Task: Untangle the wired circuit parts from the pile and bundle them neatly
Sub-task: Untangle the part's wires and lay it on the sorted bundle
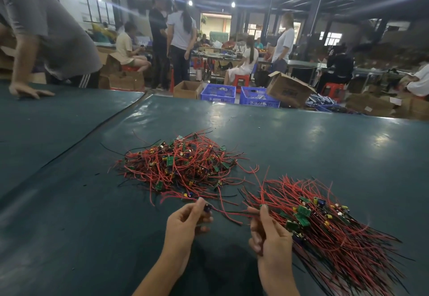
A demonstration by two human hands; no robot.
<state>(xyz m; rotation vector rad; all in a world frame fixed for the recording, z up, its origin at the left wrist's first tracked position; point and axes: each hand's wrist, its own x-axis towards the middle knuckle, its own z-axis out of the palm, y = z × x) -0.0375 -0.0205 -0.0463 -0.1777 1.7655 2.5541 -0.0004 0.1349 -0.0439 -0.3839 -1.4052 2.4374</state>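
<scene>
- While I follow the work through the head camera, the left hand (185, 222) is nearest to me. Its thumb and fingers pinch 1 loose part (207, 208) by the dark component, and the red wire of this part trails to the right over the mat.
- The right hand (267, 235) is just beside it, with fingers curled. It pinches thin wires at the left edge of the bundle (329, 226); whether these wires belong to the same part, I cannot tell.
- The bundle lies at the right on the table (301, 138). Its wires run mostly in 1 direction and the green boards are gathered near the middle. I judge this is the finished share, and it is already large.
- I see no tie or band around it, so the binding seems not yet done.
- Further away, the pile (181, 165) is still a tangle of red and black wires. It looks about as big as the bundle, so I judge roughly half of the sorting is left.
- Beyond the table stand 2 blue crates (218, 93) and cardboard boxes, and at the far left a person rests a hand (30, 91) on the next table.
</scene>
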